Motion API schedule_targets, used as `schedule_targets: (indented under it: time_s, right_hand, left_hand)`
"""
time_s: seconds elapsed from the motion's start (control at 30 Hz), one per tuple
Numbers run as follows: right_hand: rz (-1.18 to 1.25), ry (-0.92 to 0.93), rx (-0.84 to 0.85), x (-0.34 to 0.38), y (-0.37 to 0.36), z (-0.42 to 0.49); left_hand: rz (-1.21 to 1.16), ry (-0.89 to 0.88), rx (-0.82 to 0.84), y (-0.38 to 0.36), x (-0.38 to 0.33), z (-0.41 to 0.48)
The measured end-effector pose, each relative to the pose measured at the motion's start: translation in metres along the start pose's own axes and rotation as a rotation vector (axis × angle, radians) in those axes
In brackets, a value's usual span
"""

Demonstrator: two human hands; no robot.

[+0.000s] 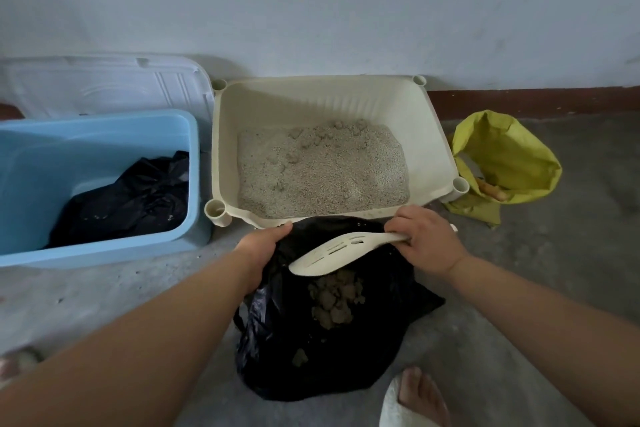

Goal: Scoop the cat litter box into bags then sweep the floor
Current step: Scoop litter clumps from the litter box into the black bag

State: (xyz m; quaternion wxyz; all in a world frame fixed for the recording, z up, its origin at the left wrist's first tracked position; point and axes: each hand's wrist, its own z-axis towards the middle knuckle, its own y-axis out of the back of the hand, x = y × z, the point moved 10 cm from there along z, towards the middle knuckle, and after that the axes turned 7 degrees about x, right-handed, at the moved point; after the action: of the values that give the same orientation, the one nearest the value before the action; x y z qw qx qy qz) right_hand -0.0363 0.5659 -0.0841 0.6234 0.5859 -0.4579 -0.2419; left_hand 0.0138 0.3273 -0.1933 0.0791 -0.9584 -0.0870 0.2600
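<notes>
A cream litter box (433, 135) with pale grey litter (322, 170) stands against the wall. In front of it a black plastic bag (346, 364) lies open on the floor, with brown clumps of litter (334, 298) inside. My left hand (263, 250) grips the bag's left rim and holds it open. My right hand (426, 243) holds the handle of a cream slotted scoop (332, 253), which is turned over above the bag's mouth, just over the clumps.
A light blue tub (104, 135) holding a crumpled black bag (131, 198) stands to the left, its white lid (104, 87) leaning on the wall. A yellow-green sack (509, 156) sits right of the litter box. My foot (419, 399) is beside the bag.
</notes>
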Motion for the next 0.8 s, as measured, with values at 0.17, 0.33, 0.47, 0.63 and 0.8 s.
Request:
schedule_targets:
  time_s: [0.17,0.33,0.47,0.63,0.8]
  right_hand:
    - [0.288,-0.284,0.091,-0.030,0.008,0.011]
    - [0.089,-0.447,0.264,-0.054,0.032,0.048]
    - [-0.293,-0.524,0.561,-0.059,0.032,0.074]
    - [-0.325,-0.500,0.598,-0.040,0.011,0.109]
    - [-0.243,-0.421,0.513,-0.036,-0.021,0.129]
  left_hand:
    - [0.014,-0.032,0.022,-0.002,-0.002,-0.001]
    - [0.027,-0.007,0.037,-0.004,-0.003,-0.004]
    - [0.076,0.000,0.052,-0.008,-0.004,-0.004]
    - [0.147,-0.041,0.074,-0.010,-0.012,0.000]
    - [0.224,-0.081,0.101,-0.008,-0.020,0.006]
